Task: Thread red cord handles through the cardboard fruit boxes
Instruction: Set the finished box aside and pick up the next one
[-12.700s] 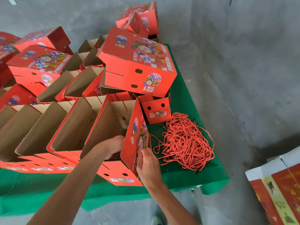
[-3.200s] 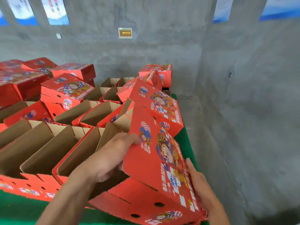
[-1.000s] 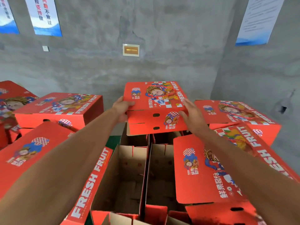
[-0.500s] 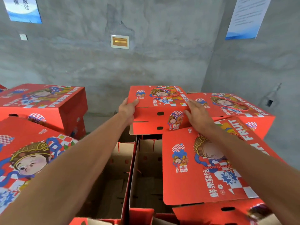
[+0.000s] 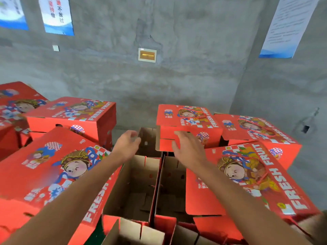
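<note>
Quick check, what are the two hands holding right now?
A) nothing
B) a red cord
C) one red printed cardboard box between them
A: the left hand and right hand hang with loose fingers, gripping nothing, just short of the red printed cardboard box ahead.

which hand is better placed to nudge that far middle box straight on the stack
Right. The right hand is already at the front face of the far middle box, fingers spread. The left hand hovers off to its side over an open brown box.
</note>
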The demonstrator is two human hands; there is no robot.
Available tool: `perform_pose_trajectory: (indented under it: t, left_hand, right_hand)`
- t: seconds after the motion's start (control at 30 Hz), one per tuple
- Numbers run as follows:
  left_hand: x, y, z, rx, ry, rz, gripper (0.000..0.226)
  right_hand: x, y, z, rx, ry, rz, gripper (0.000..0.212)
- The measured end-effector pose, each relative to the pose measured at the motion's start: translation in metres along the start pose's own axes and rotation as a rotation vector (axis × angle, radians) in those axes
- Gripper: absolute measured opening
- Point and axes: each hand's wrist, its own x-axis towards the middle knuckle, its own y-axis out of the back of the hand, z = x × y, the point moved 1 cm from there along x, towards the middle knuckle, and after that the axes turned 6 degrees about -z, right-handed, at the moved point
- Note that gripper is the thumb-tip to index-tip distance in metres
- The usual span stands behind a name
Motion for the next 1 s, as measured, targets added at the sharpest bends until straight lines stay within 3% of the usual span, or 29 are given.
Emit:
perform_pose_trajectory:
  t: [0.17, 0.27, 0.33, 0.43, 0.5, 0.6, 0.7, 0.8, 0.87, 0.97, 1.0]
  left_hand:
    - [-0.096, 0.074, -0.049, 0.338, 0.048, 0.117, 0.042]
    - [-0.148, 0.123, -0.089, 0.602, 0.176, 0.222, 0.059]
    - [-0.175, 0.161, -0.113, 0.693, 0.256, 0.329, 0.078]
    - [-0.195, 0.215, -0.142, 0.593, 0.406, 0.44, 0.101]
    - [-0.197, 0.239, -0.155, 0.395, 0.444, 0.38, 0.089]
    - [-0.198, 0.252, -0.16, 0.106, 0.34, 0.234, 0.044]
    - [-0.2, 0.248, -0.149, -0.159, 0.212, 0.221, 0.009]
    - [-0.205, 0.243, -0.122, -0.269, 0.098, 0.193, 0.018]
    - [-0.209, 0.245, -0.094, -0.21, 0.005, 0.213, 0.026]
    - [-0.219, 0.249, -0.039, -0.057, -0.121, 0.289, 0.01]
    - [-0.225, 0.25, -0.016, 0.008, -0.161, 0.317, 0.02]
  right_hand:
    - [-0.046, -0.036, -0.123, 0.195, 0.062, -0.111, 0.045]
    - [-0.071, -0.061, -0.189, 0.251, 0.066, -0.253, 0.045]
    - [-0.086, -0.079, -0.222, 0.289, 0.033, -0.376, 0.058]
    - [-0.108, -0.107, -0.252, 0.278, -0.017, -0.519, 0.094]
    - [-0.117, -0.119, -0.26, 0.187, -0.047, -0.526, 0.105]
    - [-0.124, -0.126, -0.267, 0.093, -0.049, -0.515, 0.115]
    - [-0.127, -0.129, -0.267, 0.09, -0.022, -0.531, 0.109]
    - [-0.13, -0.124, -0.262, 0.146, 0.031, -0.485, 0.091]
    - [-0.132, -0.114, -0.259, 0.228, 0.055, -0.464, 0.087]
    - [-0.137, -0.09, -0.255, 0.475, 0.043, -0.407, 0.09]
    - [-0.14, -0.079, -0.253, 0.567, 0.036, -0.368, 0.091]
